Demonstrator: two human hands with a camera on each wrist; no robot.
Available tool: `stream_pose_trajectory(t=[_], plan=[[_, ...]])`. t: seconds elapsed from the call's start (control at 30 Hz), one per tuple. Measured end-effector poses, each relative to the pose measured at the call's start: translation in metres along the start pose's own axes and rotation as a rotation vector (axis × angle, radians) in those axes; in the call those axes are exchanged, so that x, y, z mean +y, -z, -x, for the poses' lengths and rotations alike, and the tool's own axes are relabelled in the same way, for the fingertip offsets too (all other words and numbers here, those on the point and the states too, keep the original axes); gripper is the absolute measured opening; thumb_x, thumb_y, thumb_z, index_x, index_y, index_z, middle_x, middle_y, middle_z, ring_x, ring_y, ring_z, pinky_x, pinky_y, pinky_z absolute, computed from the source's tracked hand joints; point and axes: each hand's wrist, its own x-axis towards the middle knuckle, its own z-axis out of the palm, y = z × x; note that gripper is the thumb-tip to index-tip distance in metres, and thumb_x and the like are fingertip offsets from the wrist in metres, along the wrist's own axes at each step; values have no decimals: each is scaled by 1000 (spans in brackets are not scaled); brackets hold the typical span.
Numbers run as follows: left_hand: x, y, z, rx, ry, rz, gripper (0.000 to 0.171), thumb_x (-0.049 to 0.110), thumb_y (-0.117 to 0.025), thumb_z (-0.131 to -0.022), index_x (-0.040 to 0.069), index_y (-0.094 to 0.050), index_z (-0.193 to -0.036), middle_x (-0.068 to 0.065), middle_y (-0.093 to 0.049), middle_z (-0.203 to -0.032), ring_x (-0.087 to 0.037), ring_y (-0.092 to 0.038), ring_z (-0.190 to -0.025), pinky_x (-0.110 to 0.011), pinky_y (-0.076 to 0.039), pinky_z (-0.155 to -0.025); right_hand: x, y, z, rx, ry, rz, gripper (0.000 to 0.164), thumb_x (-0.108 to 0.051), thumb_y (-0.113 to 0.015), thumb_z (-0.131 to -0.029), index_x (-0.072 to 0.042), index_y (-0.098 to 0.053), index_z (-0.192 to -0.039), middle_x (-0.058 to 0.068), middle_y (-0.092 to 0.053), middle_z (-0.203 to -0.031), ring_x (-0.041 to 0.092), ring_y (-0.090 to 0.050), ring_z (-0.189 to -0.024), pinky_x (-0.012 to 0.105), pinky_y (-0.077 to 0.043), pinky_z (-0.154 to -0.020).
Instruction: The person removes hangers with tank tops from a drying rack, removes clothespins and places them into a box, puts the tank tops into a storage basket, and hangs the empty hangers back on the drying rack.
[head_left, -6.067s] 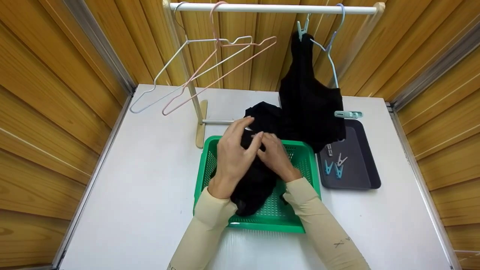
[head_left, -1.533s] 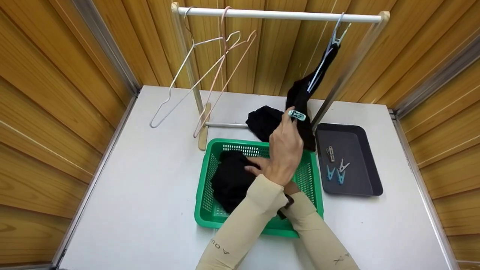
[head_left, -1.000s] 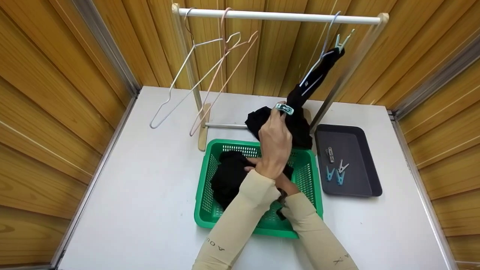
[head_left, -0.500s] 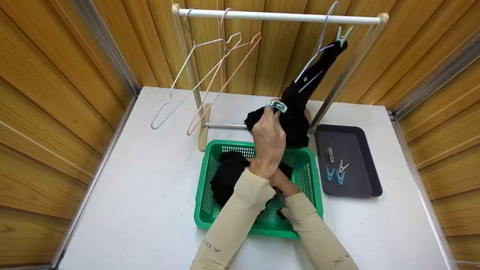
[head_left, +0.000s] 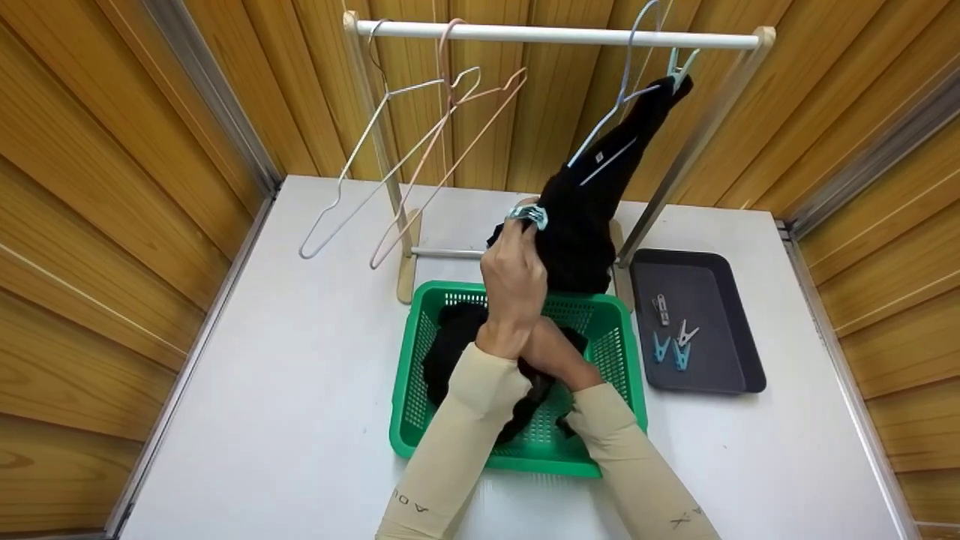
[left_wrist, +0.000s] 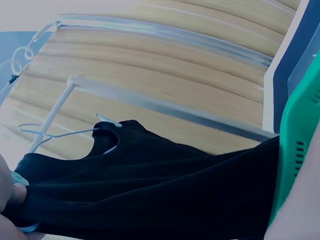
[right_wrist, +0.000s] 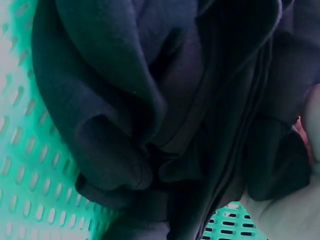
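A black sleeveless top (head_left: pixel 577 232) hangs from a blue hanger (head_left: pixel 619 97). One pale teal clothespin (head_left: pixel 680 71) clips its far shoulder; another clothespin (head_left: pixel 529 215) is at its near shoulder. My left hand (head_left: pixel 514 277) grips the near shoulder at that second clothespin, drawing the top toward the left. The left wrist view shows the top (left_wrist: pixel 150 185) stretched out from these fingers. Below, my right hand (head_left: pixel 555 349) reaches into the green basket (head_left: pixel 632 367), its fingertips hidden behind the left wrist. In the right wrist view, black cloth (right_wrist: pixel 277 160) lies between its thumb and fingers.
A white rail (head_left: pixel 555 32) also carries a white hanger (head_left: pixel 341 180) and a pink hanger (head_left: pixel 409 180) at the left. Right of the basket, a dark grey tray (head_left: pixel 720 360) holds several clothespins (head_left: pixel 681 354). More black cloth (head_left: pixel 454 337) is bunched in the basket.
Both hands were together over the basket earlier. My left hand has since taken the top's near shoulder and drifted left. The blue hanger has swung round, its hook now rising above the rail.
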Motion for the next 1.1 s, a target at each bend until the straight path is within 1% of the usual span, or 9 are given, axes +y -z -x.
stream_pose_trajectory(t=[0.13, 0.2, 0.27, 0.33, 0.43, 0.47, 0.6, 0.77, 1.1], plan=[[-7, 13, -1, 2, 9, -13, 24, -4, -53, -109, -6, -66, -130, -17, -73, -123, -26, -73, -109, -30, -60, -88, 1, 5, -1, 11, 31, 94, 17, -16, -61, -110, -6, -73, -118, 8, -74, -111, 24, -69, -98, 44, -56, -89], [-10, 20, -2, 5, 21, -22, 24, -3, -53, -109, -5, -66, -129, -17, -74, -121, -26, -75, -100, -32, -61, -83, 1, 7, -2, 10, 8, 112, 28, -18, -65, -109, -4, -70, -132, 14, -72, -125, 31, -69, -113, 49, -55, -99], [-13, 27, -3, 12, 36, -31, 23, -3, -53, -109, -5, -67, -128, -17, -75, -120, -25, -74, -87, -35, -61, -76, -2, 10, -1, 13, -37, 124, 35, -21, -67, -108, -4, -68, -138, 16, -69, -135, 34, -66, -123, 52, -51, -105], [-15, 34, -4, 17, 53, -38, 23, -3, -53, -109, -5, -68, -127, -17, -75, -118, -26, -73, -80, -37, -61, -73, -5, 13, 0, 25, -97, 124, 38, -22, -68, -107, -3, -67, -140, 17, -67, -139, 36, -63, -128, 52, -48, -109], [-18, 42, -3, 17, 78, -48, 22, -3, -54, -109, -6, -68, -125, -18, -76, -115, -28, -73, -79, -40, -61, -72, -7, 19, 4, 53, -138, 125, 40, -24, -69, -107, -1, -67, -140, 19, -65, -140, 37, -61, -130, 53, -47, -110], [-19, 44, -2, 17, 84, -50, 22, -3, -54, -109, -6, -68, -125, -19, -76, -114, -29, -75, -85, -41, -62, -74, -8, 21, 6, 63, -144, 126, 40, -24, -69, -107, 0, -67, -139, 19, -65, -140, 37, -61, -130, 53, -47, -110], [-23, 49, -1, 27, 97, -58, 18, -4, -56, -108, -7, -69, -120, -20, -76, -109, -28, -74, -84, -41, -61, -74, -6, 28, 13, 101, -133, 114, 38, -23, -70, -106, -1, -68, -137, 18, -66, -137, 36, -62, -127, 53, -48, -108], [-28, 52, -1, 44, 95, -22, 21, -4, -55, -108, -7, -69, -123, -19, -75, -118, -25, -74, -93, -40, -61, -81, -6, 36, 22, 144, -114, 76, 36, -22, -70, -106, -1, -69, -136, 17, -67, -137, 35, -62, -126, 52, -48, -107], [-34, 55, -2, 96, 28, -14, 22, -8, -57, -105, -10, -68, -125, -20, -75, -120, -29, -74, -104, -40, -61, -88, -6, 48, 39, 197, -91, 12, 36, -18, -70, -106, -1, -68, -137, 14, -69, -133, 32, -65, -121, 53, -53, -102]])
